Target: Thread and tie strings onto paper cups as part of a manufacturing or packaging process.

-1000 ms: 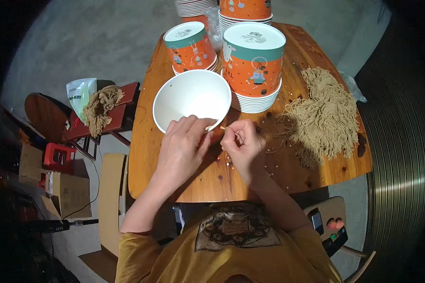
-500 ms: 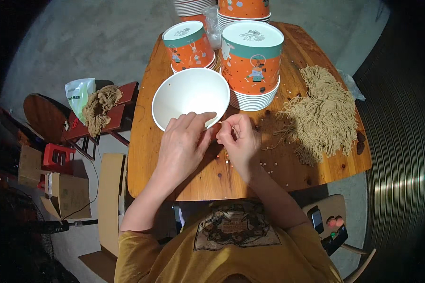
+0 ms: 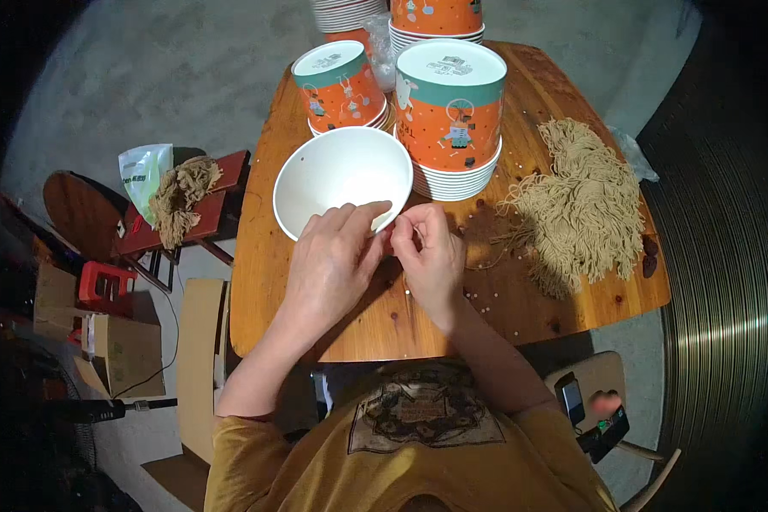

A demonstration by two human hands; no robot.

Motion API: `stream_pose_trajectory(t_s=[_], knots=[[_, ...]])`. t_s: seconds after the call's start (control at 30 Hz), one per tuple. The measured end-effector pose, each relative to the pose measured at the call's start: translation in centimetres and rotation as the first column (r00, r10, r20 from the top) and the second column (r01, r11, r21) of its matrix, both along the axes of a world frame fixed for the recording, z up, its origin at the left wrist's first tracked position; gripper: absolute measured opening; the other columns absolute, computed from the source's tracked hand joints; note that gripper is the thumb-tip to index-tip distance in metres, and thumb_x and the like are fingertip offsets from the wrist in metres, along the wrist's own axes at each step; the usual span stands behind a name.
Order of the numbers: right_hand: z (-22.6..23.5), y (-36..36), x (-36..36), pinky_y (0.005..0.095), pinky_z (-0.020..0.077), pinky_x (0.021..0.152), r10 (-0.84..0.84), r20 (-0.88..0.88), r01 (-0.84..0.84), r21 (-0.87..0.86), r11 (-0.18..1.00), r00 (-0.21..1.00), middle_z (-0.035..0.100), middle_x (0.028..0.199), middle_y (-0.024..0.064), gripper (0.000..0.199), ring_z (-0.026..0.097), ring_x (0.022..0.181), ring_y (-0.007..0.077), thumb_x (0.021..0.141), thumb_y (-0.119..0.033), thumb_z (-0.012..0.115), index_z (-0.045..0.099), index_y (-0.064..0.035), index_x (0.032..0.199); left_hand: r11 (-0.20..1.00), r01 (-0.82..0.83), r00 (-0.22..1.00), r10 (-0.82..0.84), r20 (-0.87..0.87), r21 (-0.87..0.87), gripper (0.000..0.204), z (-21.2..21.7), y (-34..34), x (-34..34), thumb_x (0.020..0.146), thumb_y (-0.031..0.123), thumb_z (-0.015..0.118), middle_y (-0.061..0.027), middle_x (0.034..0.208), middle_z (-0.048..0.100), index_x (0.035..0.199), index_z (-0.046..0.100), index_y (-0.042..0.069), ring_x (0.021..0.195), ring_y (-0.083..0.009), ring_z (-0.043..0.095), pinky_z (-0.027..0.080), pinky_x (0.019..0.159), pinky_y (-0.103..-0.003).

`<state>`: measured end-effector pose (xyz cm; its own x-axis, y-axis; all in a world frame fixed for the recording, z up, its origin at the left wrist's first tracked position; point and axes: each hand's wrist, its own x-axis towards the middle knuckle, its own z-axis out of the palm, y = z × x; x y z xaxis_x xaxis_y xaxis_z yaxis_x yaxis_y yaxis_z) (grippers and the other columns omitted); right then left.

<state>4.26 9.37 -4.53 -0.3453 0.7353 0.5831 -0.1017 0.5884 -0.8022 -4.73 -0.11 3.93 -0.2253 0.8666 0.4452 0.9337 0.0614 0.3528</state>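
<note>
Both hands are bunched together right at the near rim of the white bowl (image 3: 343,183), on the wooden table (image 3: 384,324). The left hand (image 3: 333,260) has its fingers stretched toward the rim, fingertips just touching or almost touching it. The right hand (image 3: 428,254) is curled in tight beside it, fingertips pinched narrow. My read is they're working something tiny between them — a single strand or a bead — but I honestly can't tell what's in the pinch, if anything. It's hidden behind the fingers and too small at this size.

So the step looks like fine fiddly work at the bowl's edge, with the big pile of tan string (image 3: 580,209) sitting well off to the right as the supply. Little pale beads (image 3: 478,297) are scattered on the wood near the right wrist. The next move probably calls for keeping that pinch steady and not nudging the bowl, since it's light and sits right against the fingers.

Stuff that's hard to make out:
- The bowl looks empty, though its near inside wall is covered by the left fingers.
- The orange tubs (image 3: 452,94) stand on stacks of white bowls — the back stacks are cut off at the top edge.
- A second clump of string (image 3: 179,196) lies on a red stool (image 3: 222,205) to the left, next to a plastic bag (image 3: 141,171); dim over there.
- The table's near edge hides the lap.
</note>
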Motion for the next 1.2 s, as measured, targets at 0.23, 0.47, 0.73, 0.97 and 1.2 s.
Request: stream_pose_trajectory(t_s=[0.23, 0.47, 0.73, 0.97, 1.2], knots=[[-0.1, -0.1, 0.1, 0.0401, 0.0491, 0.055, 0.004, 0.014, -0.005, 0.046, 0.999, 1.0, 0.061, 0.073, 0.0131, 0.015, 0.065, 0.066, 0.0314, 0.085, -0.005, 0.062, 0.049, -0.0026, 0.092, 0.973, 0.177, 0.937, -0.121, 0.328, -0.146, 0.026, 1.1, 0.3, -2.1, 0.095, 0.016, 0.052, -0.0127, 0.094, 0.064, 0.118, 0.059, 0.005, 0.087, -0.0202, 0.062, 0.048, 0.079, -0.033], [-0.3, 0.1, 0.3, 0.0404, 0.0482, 0.054, 0.044, 0.033, -0.043, -0.017, 0.999, 0.999, 0.061, 0.072, 0.0119, 0.014, 0.065, 0.065, 0.031, 0.086, -0.006, 0.062, 0.049, -0.003, 0.092, 0.869, 0.339, 0.8, -0.065, 0.596, -0.361, 0.016, 1.9, 3.1, -4.1, 0.097, 0.014, 0.05, -0.0043, 0.082, 0.059, 0.1, 0.057, 0.0, 0.077, -0.0115, 0.054, 0.046, 0.071, -0.029], [0.5, 1.0, 1.9, 0.0296, 0.0431, 0.05, 0.184, 0.097, -0.171, -0.13, 0.977, 0.978, 0.057, 0.062, 0.0089, 0.012, 0.056, 0.052, 0.0151, 0.088, -0.011, 0.064, 0.054, -0.0039, 0.089, 0.918, 0.213, 0.892, -0.043, 0.451, -0.333, 0.015, 2.2, 3.1, -3.9, 0.096, 0.017, 0.052, -0.0068, 0.077, 0.058, 0.094, 0.053, 0.002, 0.076, -0.0137, 0.054, 0.045, 0.072, -0.031], [4.6, 2.9, 5.2, 0.0274, 0.0411, 0.052, 0.435, 0.259, -0.418, -0.12, 0.9, 0.863, 0.056, 0.062, 0.0056, 0.012, 0.052, 0.056, 0.0091, 0.089, -0.013, 0.062, 0.057, -0.0021, 0.087, 0.962, 0.274, 0.504, -0.137, 0.853, -0.008, 0.014, 1.6, 4.1, -4.2, 0.099, 0.019, 0.048, -0.0011, 0.083, 0.059, 0.094, 0.048, 0.006, 0.076, -0.007, 0.05, 0.043, 0.068, -0.024], [8.1, 5.1, 4.6, 0.0217, 0.0358, 0.052, 0.635, 0.184, -0.554, -0.348, 0.756, 0.751, 0.049, 0.066, -0.0035, 0.013, 0.042, 0.06, 0.0025, 0.091, -0.013, 0.058, 0.057, -0.0007, 0.089, 0.916, 0.399, 0.471, -0.167, 0.866, -0.041, 0.016, 1.4, 5.2, -3.6, 0.098, 0.019, 0.053, 0.0017, 0.077, 0.051, 0.099, 0.052, 0.004, 0.07, -0.0059, 0.047, 0.041, 0.064, -0.021]])
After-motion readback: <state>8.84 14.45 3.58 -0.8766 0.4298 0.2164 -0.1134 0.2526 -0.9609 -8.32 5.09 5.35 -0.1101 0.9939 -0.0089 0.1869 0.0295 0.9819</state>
